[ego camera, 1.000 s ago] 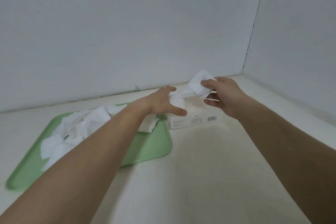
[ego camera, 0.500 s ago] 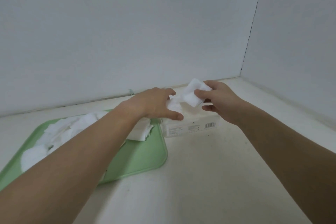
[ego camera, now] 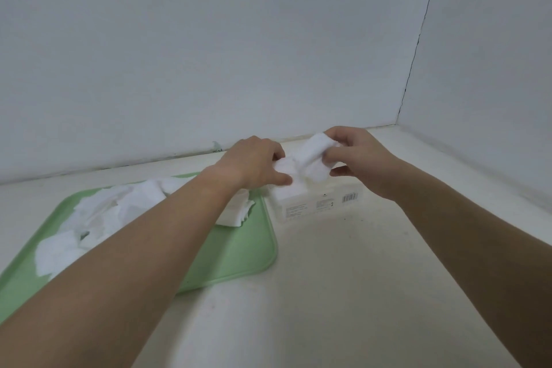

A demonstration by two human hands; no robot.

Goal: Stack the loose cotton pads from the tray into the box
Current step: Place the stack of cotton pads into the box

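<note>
A white box (ego camera: 316, 206) with small print and a barcode lies on the counter just right of a green tray (ego camera: 239, 251). Several loose white cotton pads (ego camera: 98, 218) are heaped on the tray's left and back. Above the box, my right hand (ego camera: 361, 155) pinches a small bunch of cotton pads (ego camera: 313, 158) between thumb and fingers. My left hand (ego camera: 254, 164) grips the left end of the same white bunch, its thumb lying along the box's top edge. The box opening is hidden behind the pads and hands.
White walls meet in a corner (ego camera: 397, 122) at the back right, close behind the box. The cream counter (ego camera: 343, 293) stretches toward me in front of tray and box. My left forearm crosses above the tray.
Both hands have closed in toward each other above the box, and the pads in my right hand have come lower and left to meet my left hand. The view has shifted slightly.
</note>
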